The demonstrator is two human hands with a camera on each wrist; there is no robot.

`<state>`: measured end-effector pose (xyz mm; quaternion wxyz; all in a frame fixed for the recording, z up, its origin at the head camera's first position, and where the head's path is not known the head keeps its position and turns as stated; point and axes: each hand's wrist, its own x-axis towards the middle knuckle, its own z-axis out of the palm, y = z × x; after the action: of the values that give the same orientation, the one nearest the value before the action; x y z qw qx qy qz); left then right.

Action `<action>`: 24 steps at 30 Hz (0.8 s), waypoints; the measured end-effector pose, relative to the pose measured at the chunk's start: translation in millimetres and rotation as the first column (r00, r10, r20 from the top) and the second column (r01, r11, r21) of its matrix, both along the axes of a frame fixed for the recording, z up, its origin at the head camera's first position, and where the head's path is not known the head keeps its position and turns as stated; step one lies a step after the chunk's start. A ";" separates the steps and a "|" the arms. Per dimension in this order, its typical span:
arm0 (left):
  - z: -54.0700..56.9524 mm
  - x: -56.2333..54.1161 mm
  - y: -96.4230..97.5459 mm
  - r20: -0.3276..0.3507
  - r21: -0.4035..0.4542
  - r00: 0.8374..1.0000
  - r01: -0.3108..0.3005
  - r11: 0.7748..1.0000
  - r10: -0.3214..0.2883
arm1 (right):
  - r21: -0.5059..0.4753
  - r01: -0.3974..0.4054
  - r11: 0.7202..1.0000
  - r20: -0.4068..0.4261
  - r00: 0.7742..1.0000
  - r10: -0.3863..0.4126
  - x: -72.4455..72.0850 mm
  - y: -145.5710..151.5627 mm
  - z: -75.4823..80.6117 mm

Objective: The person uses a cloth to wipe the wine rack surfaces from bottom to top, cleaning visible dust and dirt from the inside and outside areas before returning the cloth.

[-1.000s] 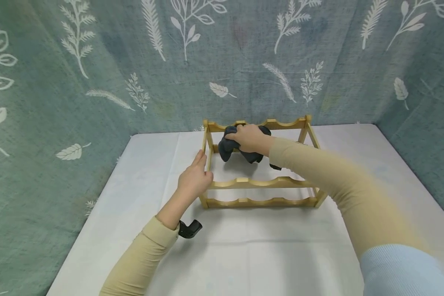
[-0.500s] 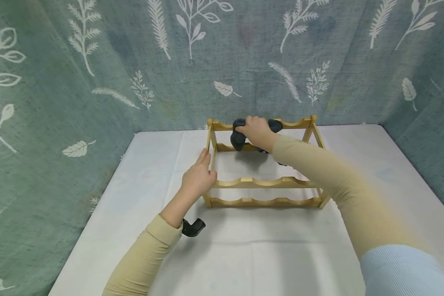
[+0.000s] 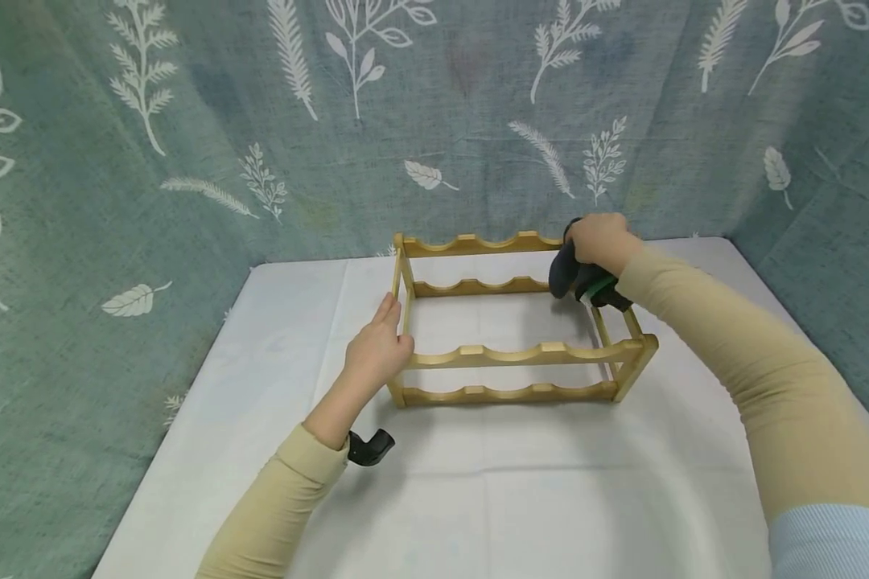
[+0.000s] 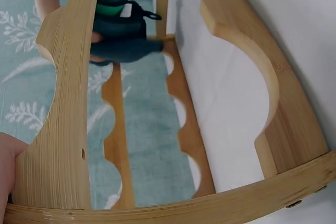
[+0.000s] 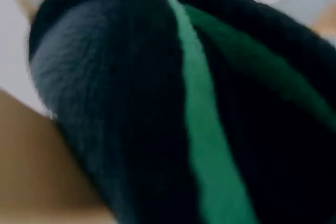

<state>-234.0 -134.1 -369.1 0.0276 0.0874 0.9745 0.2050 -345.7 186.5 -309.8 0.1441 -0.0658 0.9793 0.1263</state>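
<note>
A light wooden wine rack [image 3: 514, 354] with scalloped rails stands on the white table. My left hand [image 3: 376, 346] holds its front left corner, fingers along the left side and thumb at the front rail; the left wrist view catches only a bit of this hand [image 4: 7, 163]. At the rack's back right corner, my right hand [image 3: 603, 240] grips a dark blue fuzzy cloth [image 3: 563, 272] over the rear top rail. The cloth shows a green stripe [image 5: 197, 108] in the right wrist view. Part of the rail and corner there is hidden by the hand and cloth.
A white sheet covers the table [image 3: 434, 498]. Green-blue fabric [image 3: 434, 129] with white leaf prints hangs close behind the rack and at both sides. A black camera mount [image 3: 371, 447] sits under my left wrist.
My right hand has moved the cloth rightward along the rear top rail, from left of its middle to the right end. My left hand stays at the front left corner.
</note>
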 end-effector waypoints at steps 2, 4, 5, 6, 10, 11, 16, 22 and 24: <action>-0.5 0.5 0.1 -0.002 0.009 1.000 -0.001 1.000 0.001 | -0.091 0.048 0.995 0.034 0.998 -0.045 -0.6 13.7 2.8; -0.8 1.1 0.2 -0.009 0.013 1.000 0.001 1.000 -0.001 | -0.183 0.083 0.980 0.066 0.995 -0.072 -1.2 22.4 5.5; -0.8 1.3 0.3 -0.013 0.015 1.000 0.003 1.000 -0.003 | -0.217 0.097 0.971 0.081 0.993 -0.081 -1.5 25.4 6.7; -0.8 1.5 0.5 -0.016 0.020 1.000 0.003 1.000 -0.002 | -0.247 0.105 0.963 0.093 0.992 -0.085 -1.7 27.8 7.7; 0.5 2.1 0.4 -0.016 0.017 1.000 -0.004 1.000 0.004 | -0.339 0.103 0.935 0.127 0.990 -0.063 -1.7 35.6 10.4; 0.9 2.1 1.0 -0.012 0.018 1.000 -0.003 1.000 0.003 | -0.371 0.099 0.923 0.125 0.991 -0.057 -0.1 38.7 11.4; 0.7 1.1 1.7 0.000 0.018 1.000 -0.005 1.000 0.005 | -0.540 0.070 0.839 0.028 0.997 -0.065 18.1 57.6 23.1; 1.3 1.4 -0.1 -0.005 0.028 1.000 0.011 1.000 -0.011 | -0.631 0.067 0.773 -0.154 0.966 -0.210 57.9 91.7 46.2; 0.6 1.8 -0.5 -0.009 0.032 1.000 0.015 0.999 -0.015 | -0.645 0.065 0.761 -0.196 0.949 -0.246 72.9 103.5 47.0</action>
<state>-232.3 -134.5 -368.5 0.0232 0.0960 0.9705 0.2201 -272.8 289.9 -262.8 -0.0104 -0.0103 0.9767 -0.2141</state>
